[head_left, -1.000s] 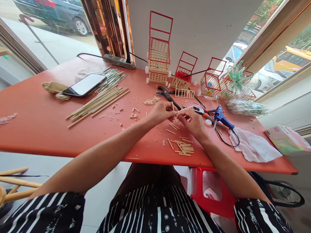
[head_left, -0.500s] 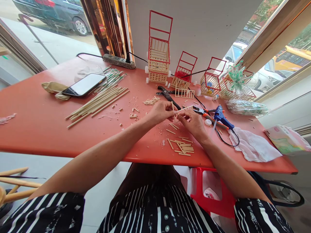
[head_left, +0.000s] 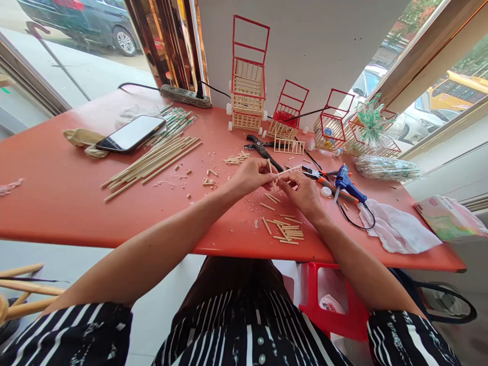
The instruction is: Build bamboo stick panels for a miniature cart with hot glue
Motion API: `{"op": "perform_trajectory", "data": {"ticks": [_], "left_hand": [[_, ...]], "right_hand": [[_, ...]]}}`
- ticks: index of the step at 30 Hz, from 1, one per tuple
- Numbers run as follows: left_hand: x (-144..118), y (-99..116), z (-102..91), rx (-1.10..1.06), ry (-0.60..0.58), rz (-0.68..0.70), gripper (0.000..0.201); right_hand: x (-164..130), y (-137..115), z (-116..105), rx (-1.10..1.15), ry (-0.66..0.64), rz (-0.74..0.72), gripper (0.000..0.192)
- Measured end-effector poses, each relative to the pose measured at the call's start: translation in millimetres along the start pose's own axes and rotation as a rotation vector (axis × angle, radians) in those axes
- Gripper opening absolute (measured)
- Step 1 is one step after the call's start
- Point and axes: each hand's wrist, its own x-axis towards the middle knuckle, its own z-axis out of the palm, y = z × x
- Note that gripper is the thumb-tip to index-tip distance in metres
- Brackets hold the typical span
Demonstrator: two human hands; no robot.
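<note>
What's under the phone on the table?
The phone lies with one end on a crumpled tan wrapper, the rest over the red table. Whatever else is beneath stays hidden by the phone itself.

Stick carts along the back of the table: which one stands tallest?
The leftmost cart, nearest the power strip. Its red frame rises well above its stacked wooden baskets, while the carts to its right are low, single-basket ones.
</note>
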Motion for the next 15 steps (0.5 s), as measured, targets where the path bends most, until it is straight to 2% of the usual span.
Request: {"op": "perform_trajectory", "data": {"ticks": [8, 12, 15], "left_hand": [[-0.6, 1.8, -0.4, 0.001, -0.004, -0.020, 0.013], [2.3, 1.7, -3.5, 0.015, 0.061, -0.114, 0.020], [6.7, -2.1, -7.8, 0.079, 0.064, -0.212, 0.029]], "right_hand": [[0.1, 2.7, 0.7, -0.023, -0.007, 0.023, 0.036], [0.1, 6.2, -0.3, -0.046, 0.038, 0.038, 0.025], [0.3, 7.9, -1.9, -0.053, 0.046, 0.056, 0.024]]}}
